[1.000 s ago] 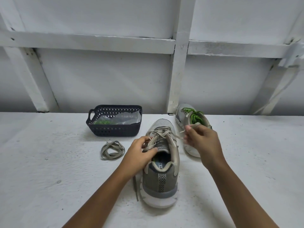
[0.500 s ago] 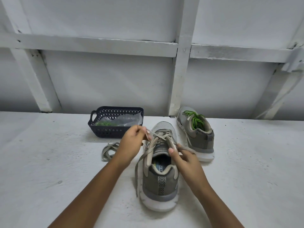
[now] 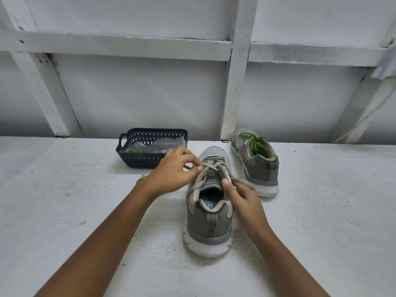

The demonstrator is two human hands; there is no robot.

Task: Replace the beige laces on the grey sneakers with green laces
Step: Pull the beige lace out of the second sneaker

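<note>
**Unlacing the second grey sneaker**

A person works on a white surface [image 3: 64,200], seen from above their own forearms. The near grey sneaker [image 3: 209,224] stands heel toward the viewer and is still threaded with its beige lace [image 3: 197,187]. The far grey sneaker [image 3: 260,168], just beyond and to the right, already carries green laces [image 3: 256,145], so the job looks about half done.

The step in hand appears to be pulling the beige lace out of the upper eyelets. The left hand [image 3: 173,171] reaches in from the left with fingers curled, thumb and forefinger pinching a strand beside the eyelets. The right hand [image 3: 242,194] rests against the shoe's right side, its thumb pressed near the top eyelet and its fingers closed around the other strand.

Next, each crossing probably needs loosening in turn and the ends drawn free without snagging. A fresh green lace seems to wait in a clear bag [image 3: 150,146] inside the dark basket [image 3: 150,162] behind the left hand.
</note>
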